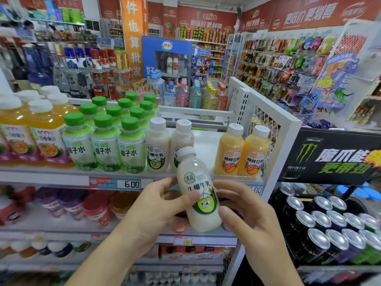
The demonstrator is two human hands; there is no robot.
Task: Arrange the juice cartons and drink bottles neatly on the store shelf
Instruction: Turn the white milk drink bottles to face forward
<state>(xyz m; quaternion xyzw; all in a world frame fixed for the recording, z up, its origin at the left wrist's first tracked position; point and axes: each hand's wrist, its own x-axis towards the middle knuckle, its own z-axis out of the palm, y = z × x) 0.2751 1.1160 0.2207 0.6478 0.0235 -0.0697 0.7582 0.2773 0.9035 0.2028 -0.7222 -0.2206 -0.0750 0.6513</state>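
**Coconut-milk bottle held in both hands before the top shelf**

From my remote seat I see both hands raised in front of the white top shelf [206, 141]. The left hand [156, 203] and the right hand [245, 211] together grasp 1 coconut-milk bottle [198, 193], a small cream-coloured bottle with a white cap and a green-and-white label. It tilts slightly, cap leaning up and to the left, and sits in the air just below the shelf's front edge, not resting on anything. The left thumb crosses the label from the left; the right thumb presses the lower body from the right, with the right fingers curled behind it.

On the shelf behind it stand 2 matching milk bottles [157, 145], upright and side by side. To their left are green-capped coconut water bottles [105, 141] in several rows, touching one another, and further left large orange juice bottles [44, 137] with white caps. To the right, past a bare patch of shelf, 2 orange drink bottles [242, 151] stand touching near the mesh end panel [266, 120].

A price tag [115, 183] on the shelf edge reads 6.00. At the far right, silver-topped cans [321, 221] sit packed under a black display sign [334, 155].
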